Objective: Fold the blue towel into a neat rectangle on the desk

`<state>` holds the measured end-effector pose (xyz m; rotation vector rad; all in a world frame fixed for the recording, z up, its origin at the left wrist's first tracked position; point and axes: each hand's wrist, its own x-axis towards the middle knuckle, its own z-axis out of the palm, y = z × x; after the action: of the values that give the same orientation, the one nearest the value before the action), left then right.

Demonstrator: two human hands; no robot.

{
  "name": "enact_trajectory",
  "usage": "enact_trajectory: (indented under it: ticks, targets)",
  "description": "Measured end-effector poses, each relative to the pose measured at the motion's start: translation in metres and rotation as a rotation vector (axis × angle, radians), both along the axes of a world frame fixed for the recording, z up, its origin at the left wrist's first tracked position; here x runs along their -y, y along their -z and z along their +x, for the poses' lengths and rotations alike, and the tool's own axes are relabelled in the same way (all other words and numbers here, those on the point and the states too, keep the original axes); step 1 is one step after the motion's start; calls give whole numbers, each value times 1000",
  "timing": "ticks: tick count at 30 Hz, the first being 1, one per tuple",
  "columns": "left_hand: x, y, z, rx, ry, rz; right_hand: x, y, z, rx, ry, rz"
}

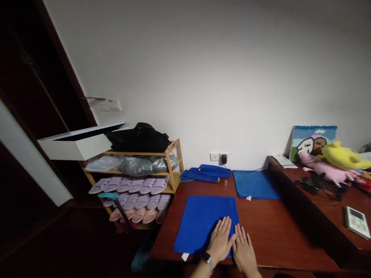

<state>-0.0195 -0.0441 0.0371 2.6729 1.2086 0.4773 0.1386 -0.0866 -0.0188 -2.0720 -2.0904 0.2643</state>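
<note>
A blue towel (199, 220) lies folded flat on the dark red wooden table (272, 231) near its front edge. My left hand (220, 240), with a watch on the wrist, rests flat on the towel's near right corner, fingers stretched out. My right hand (243, 250) lies flat beside it, partly on the towel's right edge and partly on the table, fingers spread. Neither hand holds anything. A second blue towel (256, 184) lies spread at the back by the wall. A third blue towel (206, 173), folded, lies at the back left.
A wooden shoe rack (174, 170) with several pink slippers (136, 193), a black bag (139, 138) and a white box (78, 143) stands left of the table. A raised shelf (327, 204) on the right carries plush toys (336, 162), cables and a remote (358, 222). A charger (224, 158) is plugged into the wall.
</note>
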Motion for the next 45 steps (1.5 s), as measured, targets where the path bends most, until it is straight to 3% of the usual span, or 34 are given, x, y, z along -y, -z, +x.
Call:
enact_trajectory:
  ticks: [2, 5, 8, 13, 16, 20, 25, 30, 34, 38, 42, 45]
  targets:
    - [-3, 10, 9, -10, -33, -36, 0, -3, 3, 13, -23, -8]
    - [-8, 24, -5, -51, -74, -52, -1, -3, 5, 20, -2, 13]
    - [-15, 32, -47, -94, -147, -32, -2, 1, 5, -2, 39, 32]
    - [-23, 38, -140, -144, -420, -41, 1, 10, 2, -17, 56, 44]
    - [-19, 47, -175, -145, -493, -11, 1, 12, 1, -1, 67, 28]
    - [-13, 57, -183, -137, -516, 38, -17, -4, -1, 4, 87, 14]
    - [-10, 55, -178, -147, -520, 27, -62, -33, -1, 11, 91, -52]
    - [-12, 45, -185, -163, -508, -30, -82, -27, 5, 30, 95, -78]
    - [-25, 20, -158, -135, -495, 22, -82, -18, 6, 5, 89, -54]
    - [-43, -1, -74, -71, -260, 24, -82, -20, 6, 19, 90, -63]
    - [-55, 8, 11, -31, -92, -46, -80, -23, 8, 66, 27, -77]
    - [-61, 22, 23, -29, -115, -78, -79, -24, 9, 86, 15, -85]
